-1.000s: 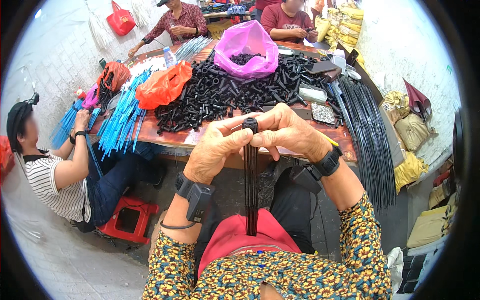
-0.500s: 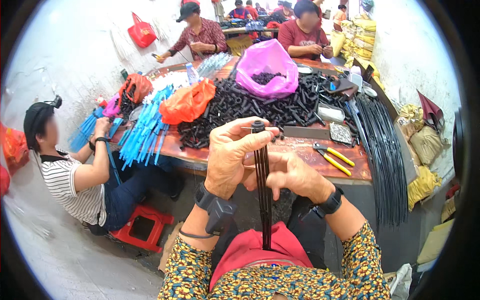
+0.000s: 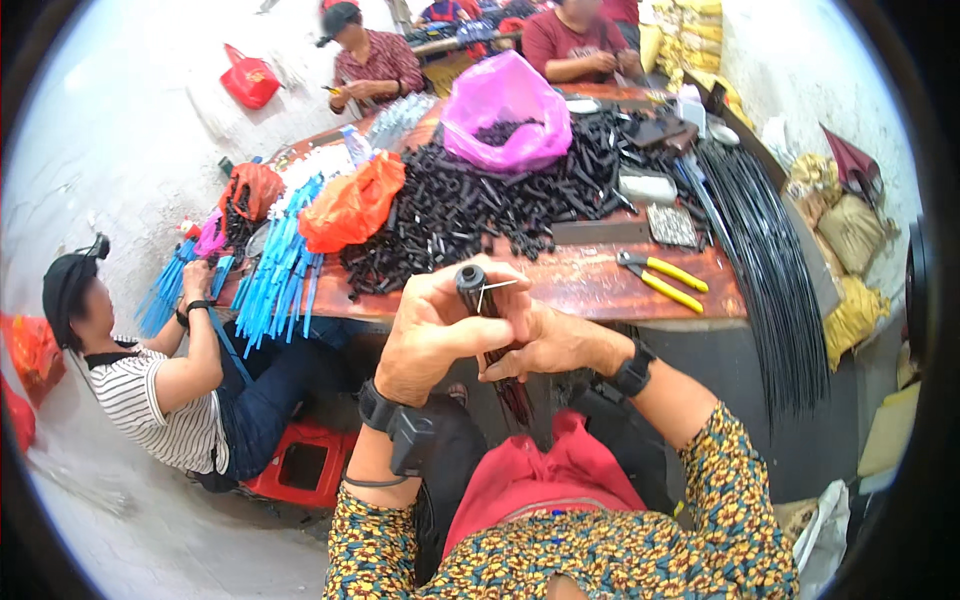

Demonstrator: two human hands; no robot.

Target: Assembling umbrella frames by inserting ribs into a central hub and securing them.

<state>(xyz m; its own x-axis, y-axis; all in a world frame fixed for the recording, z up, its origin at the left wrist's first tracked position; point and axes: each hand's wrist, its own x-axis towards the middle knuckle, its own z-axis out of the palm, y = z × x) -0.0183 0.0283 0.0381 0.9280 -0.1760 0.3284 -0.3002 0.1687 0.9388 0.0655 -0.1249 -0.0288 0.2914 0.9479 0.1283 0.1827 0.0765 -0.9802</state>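
In front of me, my left hand [image 3: 432, 325] is closed around the upper end of a bundle of thin black ribs [image 3: 513, 405]. A round black hub [image 3: 470, 280] with a hole in its middle tops the bundle, tilted toward me. A thin silvery wire [image 3: 497, 285] sticks out sideways by the hub, near my left fingertips. My right hand [image 3: 555, 345] wraps the same bundle just below, its fingers closed on the ribs. Below my hands the ribs hang down over my lap; my fingers hide their middle part.
Yellow-handled pliers [image 3: 665, 285] lie at the table's [image 3: 590, 268] near edge, by a tray of small metal pieces [image 3: 671, 226]. Black plastic parts [image 3: 420, 215] are heaped behind my hands; long black rods [image 3: 765, 270] overhang on the right. A co-worker [image 3: 150, 370] sits at left.
The bundle has tipped so its hub now faces me, and both hands are lower and slightly left. My right fingers have closed on the ribs. My view has shifted downward.
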